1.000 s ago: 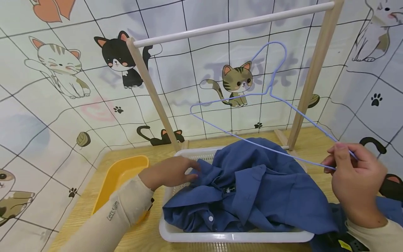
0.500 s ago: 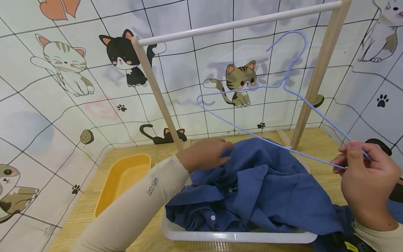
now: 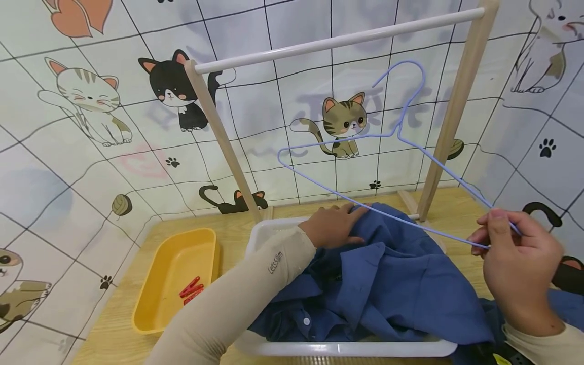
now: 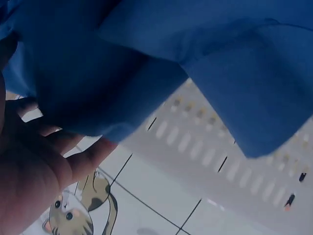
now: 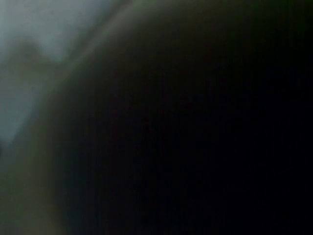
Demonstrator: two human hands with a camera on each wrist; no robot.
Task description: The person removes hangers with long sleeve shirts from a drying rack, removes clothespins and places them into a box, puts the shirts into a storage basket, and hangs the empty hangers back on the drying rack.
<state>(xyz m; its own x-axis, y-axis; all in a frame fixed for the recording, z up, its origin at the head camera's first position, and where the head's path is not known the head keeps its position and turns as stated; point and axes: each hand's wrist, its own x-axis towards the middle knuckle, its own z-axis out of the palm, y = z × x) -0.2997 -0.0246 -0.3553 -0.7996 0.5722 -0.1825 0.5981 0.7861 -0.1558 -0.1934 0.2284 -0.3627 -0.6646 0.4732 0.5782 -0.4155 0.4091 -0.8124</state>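
My right hand (image 3: 522, 263) pinches one lower corner of a thin blue wire hanger (image 3: 398, 131), its hook pointing up and its body slanting left over the basket. A dark blue button-up shirt (image 3: 401, 284) lies heaped in a white basket (image 3: 356, 349), partly spilling over the right side. My left hand (image 3: 333, 227) touches the shirt's back part with fingers spread. In the left wrist view, the fingers of that hand (image 4: 34, 166) lie along the edge of the shirt (image 4: 142, 49), without visibly closing on it. The right wrist view is dark and blurred.
Behind the basket stands a rack with a white bar (image 3: 337, 41) and wooden posts (image 3: 451, 116). A yellow tray (image 3: 169, 274) at the left holds red clothespins (image 3: 190, 289). More dark blue cloth (image 3: 566, 306) lies at the right edge. A cat-print wall encloses the table.
My left hand has moved right and back across the shirt, from its left edge to its far part. The red clothespins have come into view. My right hand still holds the hanger, its hook slightly shifted.
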